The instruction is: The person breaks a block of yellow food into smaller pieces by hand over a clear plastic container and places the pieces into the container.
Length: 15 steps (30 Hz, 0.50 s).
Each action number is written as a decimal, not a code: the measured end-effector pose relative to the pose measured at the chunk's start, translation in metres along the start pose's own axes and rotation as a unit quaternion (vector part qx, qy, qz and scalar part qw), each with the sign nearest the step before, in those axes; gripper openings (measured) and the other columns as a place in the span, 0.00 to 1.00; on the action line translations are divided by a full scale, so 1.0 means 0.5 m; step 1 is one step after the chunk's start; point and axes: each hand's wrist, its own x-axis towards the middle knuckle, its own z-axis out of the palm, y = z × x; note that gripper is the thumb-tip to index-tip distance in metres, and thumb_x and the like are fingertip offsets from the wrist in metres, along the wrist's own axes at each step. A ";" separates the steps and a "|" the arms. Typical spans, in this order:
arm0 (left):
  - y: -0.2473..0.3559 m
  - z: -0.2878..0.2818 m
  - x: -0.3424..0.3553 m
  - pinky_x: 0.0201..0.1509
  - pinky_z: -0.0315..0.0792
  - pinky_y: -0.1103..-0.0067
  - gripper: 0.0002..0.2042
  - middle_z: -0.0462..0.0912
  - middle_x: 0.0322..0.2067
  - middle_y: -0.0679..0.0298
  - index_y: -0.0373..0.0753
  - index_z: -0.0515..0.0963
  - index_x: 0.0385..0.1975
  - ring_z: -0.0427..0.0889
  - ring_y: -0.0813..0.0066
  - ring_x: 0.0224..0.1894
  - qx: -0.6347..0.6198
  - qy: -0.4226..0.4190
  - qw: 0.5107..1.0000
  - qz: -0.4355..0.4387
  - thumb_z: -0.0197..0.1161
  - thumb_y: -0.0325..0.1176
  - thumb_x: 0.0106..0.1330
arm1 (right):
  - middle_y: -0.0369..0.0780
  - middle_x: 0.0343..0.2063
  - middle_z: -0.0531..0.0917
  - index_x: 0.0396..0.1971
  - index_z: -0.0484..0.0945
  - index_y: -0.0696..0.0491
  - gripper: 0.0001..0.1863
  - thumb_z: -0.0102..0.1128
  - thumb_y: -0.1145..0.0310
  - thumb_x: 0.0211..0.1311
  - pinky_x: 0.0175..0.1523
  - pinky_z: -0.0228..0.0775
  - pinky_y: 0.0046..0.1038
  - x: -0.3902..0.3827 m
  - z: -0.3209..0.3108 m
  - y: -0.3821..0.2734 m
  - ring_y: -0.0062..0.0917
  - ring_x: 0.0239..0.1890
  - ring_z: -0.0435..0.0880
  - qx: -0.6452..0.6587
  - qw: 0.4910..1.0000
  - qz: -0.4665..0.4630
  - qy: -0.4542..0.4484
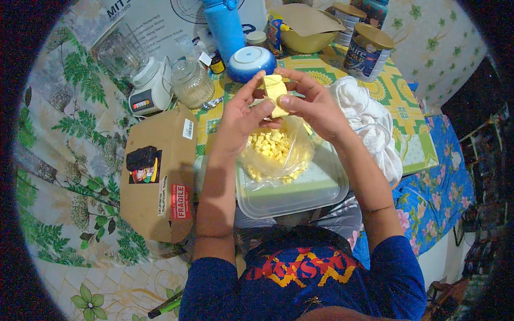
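Between the fingertips of both hands, raised above the table, is a pale yellow block [274, 90] with a line across its upper part; I cannot tell what it is made of. My left hand [249, 107] grips it from the left side, thumb on the near face. From the right, my right hand [313, 104] presses its thumb low on the block. Below them, many small yellow cubes [276, 144] sit in a clear plastic bag [302, 155]. That bag rests in a translucent plastic tray [329, 187] close to my body.
Left stands a cardboard box [152, 200], with a blender base [150, 85] and glass jar [190, 85] behind. A blue bowl [251, 63] lies upside down near a blue bottle [225, 32]. White cloth [369, 125] is heaped right; a can [367, 53] stands behind it.
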 end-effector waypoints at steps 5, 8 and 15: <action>0.000 0.005 0.000 0.36 0.81 0.80 0.32 0.72 0.49 0.60 0.36 0.56 0.63 0.78 0.74 0.44 0.036 0.024 0.999 -0.006 0.61 0.36 0.60 | 0.36 0.43 0.77 0.56 0.69 0.49 0.27 0.64 0.67 0.53 0.47 0.71 0.25 -0.004 0.003 -0.007 0.21 0.42 0.77 -0.002 1.000 0.008 -0.015; 0.003 0.005 0.001 0.32 0.80 0.82 0.34 0.74 0.43 0.60 0.32 0.56 0.62 0.79 0.76 0.38 0.011 0.025 1.000 -0.013 0.64 0.34 0.58 | 0.37 0.43 0.76 0.56 0.67 0.51 0.28 0.63 0.70 0.53 0.49 0.70 0.25 -0.006 0.005 -0.015 0.21 0.44 0.76 0.003 0.999 0.029 -0.012; 0.007 0.006 -0.001 0.31 0.80 0.82 0.32 0.75 0.42 0.61 0.33 0.60 0.61 0.80 0.77 0.36 0.004 0.009 1.000 -0.013 0.64 0.33 0.57 | 0.39 0.44 0.75 0.55 0.67 0.53 0.27 0.61 0.73 0.53 0.51 0.69 0.25 -0.005 0.006 -0.010 0.22 0.46 0.75 0.014 0.999 0.040 -0.018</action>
